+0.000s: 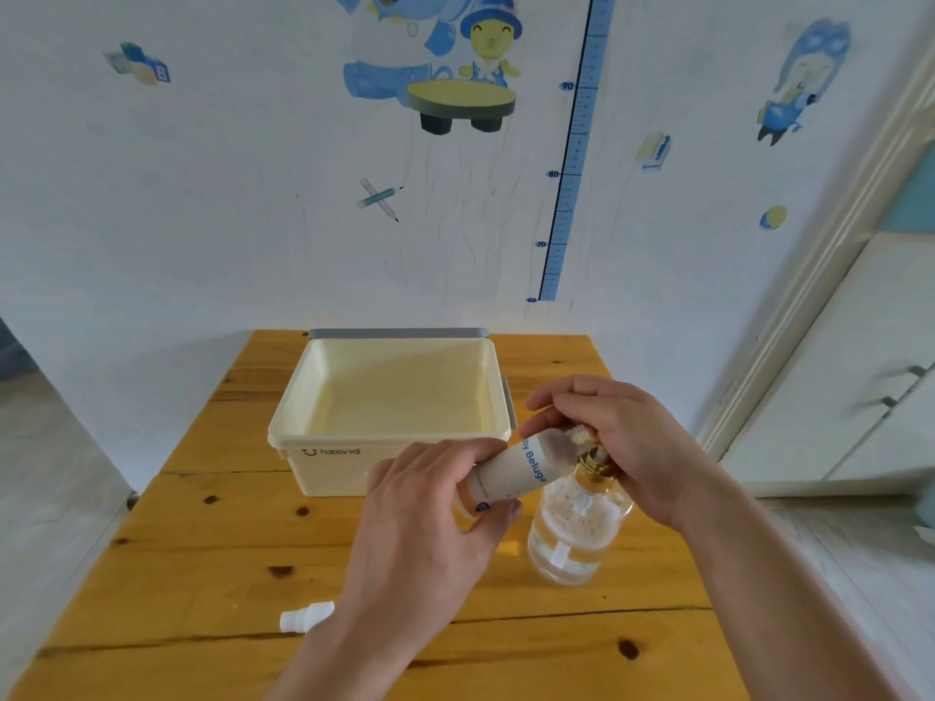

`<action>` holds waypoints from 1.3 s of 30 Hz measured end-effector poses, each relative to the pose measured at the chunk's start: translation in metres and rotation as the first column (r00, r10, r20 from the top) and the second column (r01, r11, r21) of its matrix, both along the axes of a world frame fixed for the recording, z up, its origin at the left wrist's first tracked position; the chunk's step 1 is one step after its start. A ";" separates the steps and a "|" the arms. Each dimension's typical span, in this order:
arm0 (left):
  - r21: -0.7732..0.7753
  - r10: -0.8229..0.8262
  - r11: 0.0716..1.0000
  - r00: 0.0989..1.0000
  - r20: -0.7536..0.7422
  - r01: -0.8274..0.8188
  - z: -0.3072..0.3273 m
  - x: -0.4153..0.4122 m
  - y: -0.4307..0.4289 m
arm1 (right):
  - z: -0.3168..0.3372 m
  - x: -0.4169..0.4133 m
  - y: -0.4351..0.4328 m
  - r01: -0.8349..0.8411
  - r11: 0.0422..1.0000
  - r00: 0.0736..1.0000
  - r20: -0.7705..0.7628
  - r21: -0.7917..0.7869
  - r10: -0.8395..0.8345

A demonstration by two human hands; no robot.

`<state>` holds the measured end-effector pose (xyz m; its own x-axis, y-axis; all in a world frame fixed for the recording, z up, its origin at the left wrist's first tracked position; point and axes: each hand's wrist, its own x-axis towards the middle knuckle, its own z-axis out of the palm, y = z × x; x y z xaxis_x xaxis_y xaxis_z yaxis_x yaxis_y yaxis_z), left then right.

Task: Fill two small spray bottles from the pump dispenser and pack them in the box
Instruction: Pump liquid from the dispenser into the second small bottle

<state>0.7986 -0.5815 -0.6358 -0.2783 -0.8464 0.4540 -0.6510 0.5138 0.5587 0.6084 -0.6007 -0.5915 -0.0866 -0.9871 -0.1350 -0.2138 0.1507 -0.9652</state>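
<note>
My left hand (435, 518) grips a small white spray bottle (516, 473) with blue lettering, tilted so its open neck points at the pump head. A clear glass pump dispenser (577, 533) with a gold collar stands on the wooden table (202, 574). My right hand (627, 447) curls over its pump head, fingers on the nozzle at the bottle's mouth. A white spray cap (306, 615) lies loose on the table at front left. The cream plastic box (389, 427) stands open behind, nothing visible inside it.
The box's grey lid (399, 332) lies under or behind the box at the table's far edge, against a wall with stickers. A white cabinet (860, 376) stands to the right. The table's left and right edges drop to the floor.
</note>
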 end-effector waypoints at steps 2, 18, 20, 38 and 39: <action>0.005 -0.002 1.000 1.000 0.009 0.002 -0.001 0.000 0.000 | -0.003 0.001 0.000 0.030 0.999 0.998 -0.063 -0.017 -0.031; -0.003 0.001 1.000 1.000 -0.008 -0.001 -0.001 0.001 0.001 | -0.003 -0.001 0.001 -0.003 1.000 1.000 0.009 -0.013 0.003; -0.002 0.003 1.000 1.000 -0.018 -0.003 0.000 0.002 0.001 | -0.001 -0.002 0.001 -0.027 1.000 0.999 0.027 0.003 0.027; 0.009 -0.004 1.000 1.000 -0.015 0.004 -0.001 0.001 0.001 | -0.005 0.001 0.000 0.025 0.998 0.996 -0.080 -0.058 -0.029; 0.009 -0.003 1.000 1.000 -0.017 0.003 -0.001 0.001 0.001 | -0.005 0.000 0.000 0.022 0.998 0.997 -0.070 -0.054 -0.026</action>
